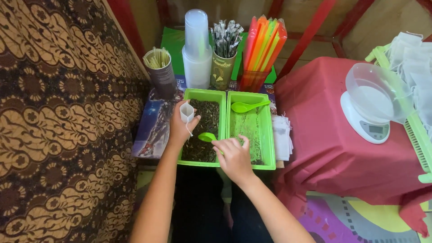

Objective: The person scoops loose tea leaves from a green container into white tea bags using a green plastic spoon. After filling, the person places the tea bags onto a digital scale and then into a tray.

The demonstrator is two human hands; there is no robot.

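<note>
Person seated low, both forearms reaching forward over two green trays set side by side.

Left hand [180, 128] holds a small white paper sachet [186, 112] upright, pinched between thumb and fingers, its mouth up, over the left tray [202, 95]. A thin string hangs from the sachet across the palm. Whether anything is inside it yet, cannot tell.

Right hand [234, 155] is closed around the handle of a small green scoop [207, 137], bowl pointing left, sitting on or just above the dark dried leaf [204, 121] that fills the left tray. Scoop lies below the sachet, apart from it.

Right tray [266, 130] carries only a thin scatter of leaf and a second green spoon [245, 106] resting near its far end.

Progress, as a judgement: leaf heap still large; the sachet in hand looks at the filling step, not sealed. A stack of flat white sachets [282, 137] waits just right of the trays.

Behind the trays: stacked clear cups [196, 49], a tin of wrapped straws [224, 54], bright coloured straws [263, 45]. On the red-clothed desk [324, 135] to the right, a white kitchen scale [364, 121] with a clear bowl tipped on it.
</note>
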